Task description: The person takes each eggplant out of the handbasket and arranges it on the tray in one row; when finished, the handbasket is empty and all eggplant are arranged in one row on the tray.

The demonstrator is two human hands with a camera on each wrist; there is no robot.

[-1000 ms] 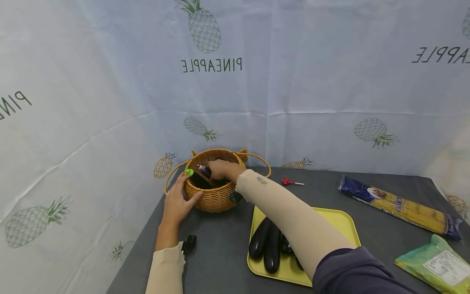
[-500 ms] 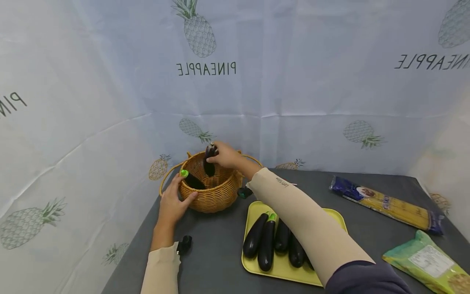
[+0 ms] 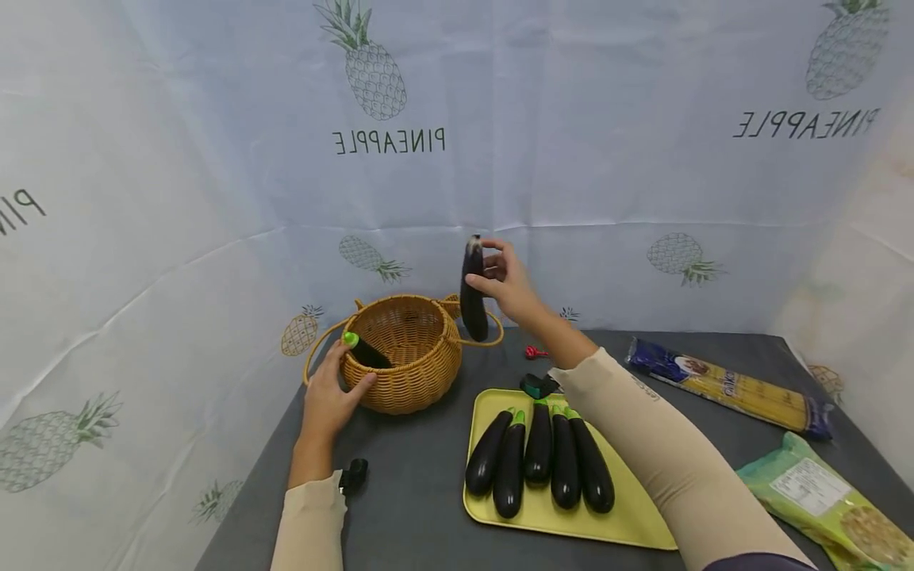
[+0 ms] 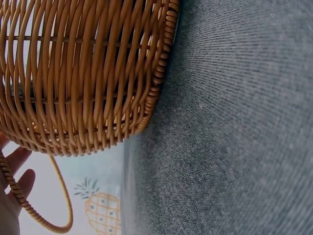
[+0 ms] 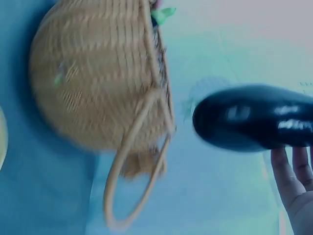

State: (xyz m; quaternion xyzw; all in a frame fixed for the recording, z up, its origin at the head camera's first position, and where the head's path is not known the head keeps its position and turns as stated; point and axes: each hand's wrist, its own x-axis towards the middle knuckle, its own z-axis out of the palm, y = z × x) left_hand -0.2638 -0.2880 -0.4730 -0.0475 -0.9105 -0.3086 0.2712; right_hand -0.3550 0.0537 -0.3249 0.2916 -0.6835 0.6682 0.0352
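Note:
A wicker basket point(image 3: 403, 388) stands at the back left of the table. My left hand point(image 3: 328, 400) holds its near left side, thumb at the front rim and fingers at the left edge. One dark eggplant point(image 3: 370, 354) with a green cap lies inside by those fingers. To the right of the basket, my right hand point(image 3: 510, 281) grips another eggplant point(image 3: 473, 293) near its brown stem end, holding it upright in the air. Its dark rounded end fills much of the right wrist view. Several eggplants point(image 3: 566, 468) lie side by side on a yellow tray point(image 3: 639, 515).
A red lollipop point(image 3: 534, 352) lies behind the tray. A long pack of spaghetti point(image 3: 735, 388) and a green snack bag point(image 3: 821, 492) are on the right. The basket's looped handle point(image 5: 115, 191) sticks out to its right. A pineapple-print cloth point(image 3: 593, 190) hangs behind the grey table.
My right hand has come up out of the basket with an eggplant and moved right, clear of the rim. My left hand has stayed at the basket.

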